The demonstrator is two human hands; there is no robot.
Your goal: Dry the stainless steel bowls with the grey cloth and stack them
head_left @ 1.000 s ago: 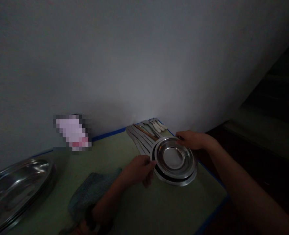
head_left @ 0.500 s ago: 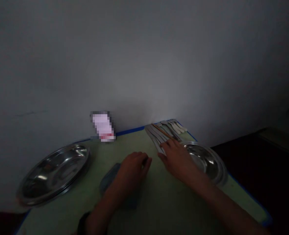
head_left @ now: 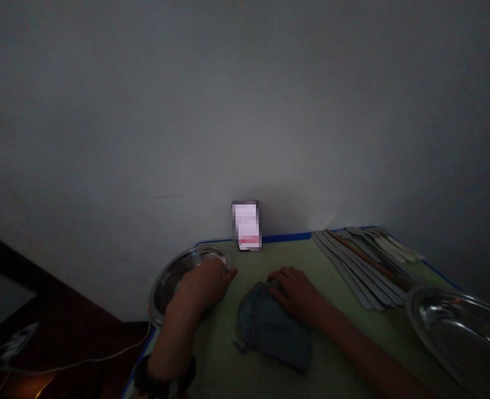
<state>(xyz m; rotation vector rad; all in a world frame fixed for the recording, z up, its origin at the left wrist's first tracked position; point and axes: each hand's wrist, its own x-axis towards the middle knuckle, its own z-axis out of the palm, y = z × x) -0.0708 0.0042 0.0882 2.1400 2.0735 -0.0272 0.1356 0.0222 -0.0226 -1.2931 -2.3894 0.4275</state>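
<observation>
My left hand is at the right side of a shiny oval metal bowl on the left of the table. Its thumb sticks out past the bowl's rim, while the other fingers are hidden behind the back of the hand, so their grip does not show. My right hand lies open and palm down, fingers loosely stretched, at the upper right edge of a blue-grey cloth pouch. A short tie hangs from the pouch's left side.
Long flat metal strips and cutlery with pale handles lie at the back right. Another metal bowl stands at the right. A lit phone leans against the wall. A white cable runs at lower left.
The view has swung left. My right hand has left the metal strips and come to the pouch. My left hand has moved from above the pouch to the left bowl.
</observation>
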